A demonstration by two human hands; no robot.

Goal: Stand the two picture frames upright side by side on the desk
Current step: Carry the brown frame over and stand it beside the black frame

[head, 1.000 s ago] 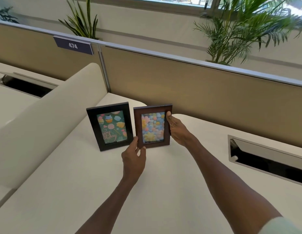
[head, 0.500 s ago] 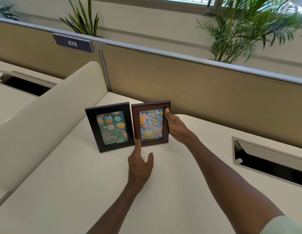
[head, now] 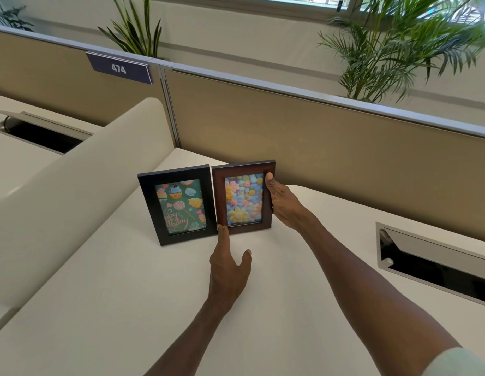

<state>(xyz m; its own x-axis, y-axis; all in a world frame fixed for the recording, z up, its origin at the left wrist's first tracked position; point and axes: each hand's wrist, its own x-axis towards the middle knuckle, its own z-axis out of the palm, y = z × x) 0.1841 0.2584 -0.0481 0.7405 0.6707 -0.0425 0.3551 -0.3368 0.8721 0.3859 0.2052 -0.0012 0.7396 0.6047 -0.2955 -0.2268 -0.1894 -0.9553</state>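
Already both frames stand upright on the worktop [head: 181, 308], edges touching: the black frame [head: 179, 204] unheld, the brown frame [head: 243, 197] clasped at its right edge by the right hand [head: 283, 206], probably steadying it, while the left hand [head: 228, 270], its grip open, touches one fingertip to its lower corner, likely squaring the pair

Right hand [head: 283, 203] fingers hidden behind brown frame [head: 242, 198]; right sleeve [head: 458, 362] cut off at lower-right corner.

Left hand [head: 228, 270]: released from brown frame [head: 244, 198] lower left corner since a second ago; now flat on counter [head: 127, 308], one fingertip at the corner. Brown frame: shifted left, edge now meeting black frame [head: 179, 204].
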